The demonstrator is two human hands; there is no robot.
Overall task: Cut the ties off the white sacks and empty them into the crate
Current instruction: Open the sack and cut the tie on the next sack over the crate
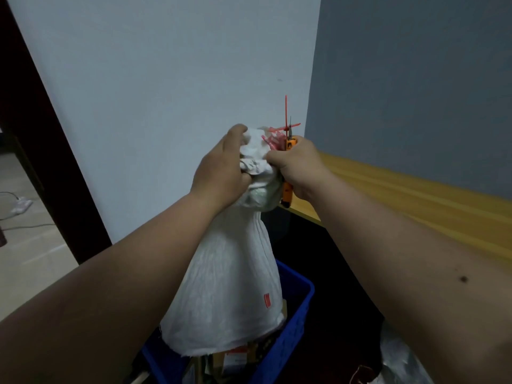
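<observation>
A white sack [230, 286] stands upright with its bottom in the blue crate [293, 314]. My left hand [221, 167] grips the bunched neck of the sack from the left. My right hand [297, 164] pinches the neck from the right and also holds orange snips [288, 189], whose thin blades point up. Red ties [281, 128] stick out of the bunched top beside the blades. Mixed items lie in the crate under the sack.
A yellow wooden tabletop [415, 195] runs along the right, close to my right hand. A pale wall stands behind the sack, and a dark door frame [41, 134] is at the left. Another crumpled white sack [399, 358] lies on the dark floor at lower right.
</observation>
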